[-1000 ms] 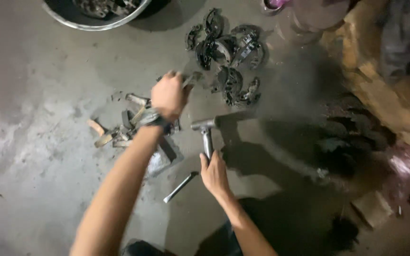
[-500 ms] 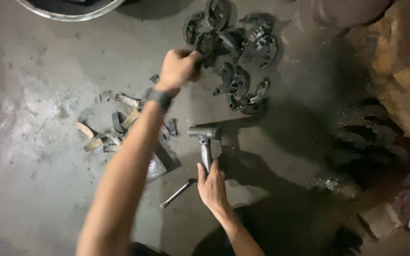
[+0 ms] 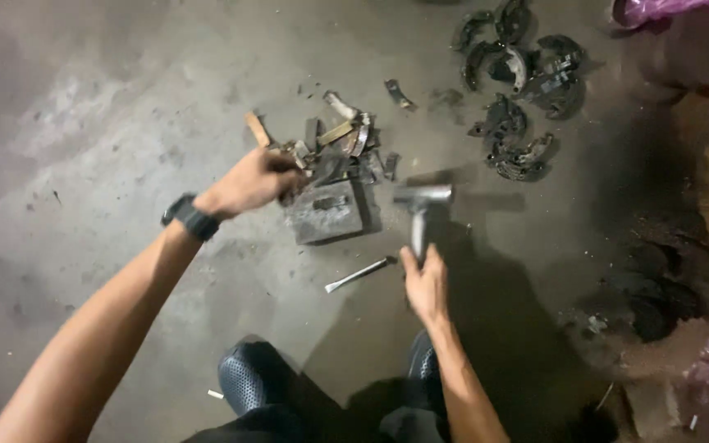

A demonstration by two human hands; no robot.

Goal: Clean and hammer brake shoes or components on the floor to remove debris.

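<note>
Right hand (image 3: pixel 425 283): my fingers are clenched round the handle of one hammer (image 3: pixel 421 207); its head hangs just right of the block.
Left hand (image 3: pixel 248 182): my fingers are curled at the left edge of the scrap pile; I cannot tell what they grasp, if anything. One dark watch (image 3: pixel 190 216) sits on that wrist.
Block (image 3: pixel 327 210): one, grey metal, square, flat on the floor between my two hands, just beside my left fingertips.
Scrap pile (image 3: pixel 340 143): broken strips and curved bits heaped behind the block and touching it; too jumbled for me to count. One tan strip (image 3: pixel 257 129) lies at its left edge, one dark bit (image 3: pixel 398 93) apart at its right.
Chisel (image 3: pixel 359 274): one slim metal rod, flat on the floor, just left of my right hand.
Brake shoes (image 3: pixel 515 107): one heap of curved dark pieces, well apart to the upper right; roughly ten, overlapping, exact count unclear.
Shoes (image 3: pixel 248 377): two of mine, dark, at the bottom edge, the right one mostly hidden by my arm.
Bags (image 3: pixel 658 8): two pink plastic, one at the top right corner, one at the lower right; contents not visible.
Floor (image 3: pixel 108 98): grey concrete, stained.
</note>
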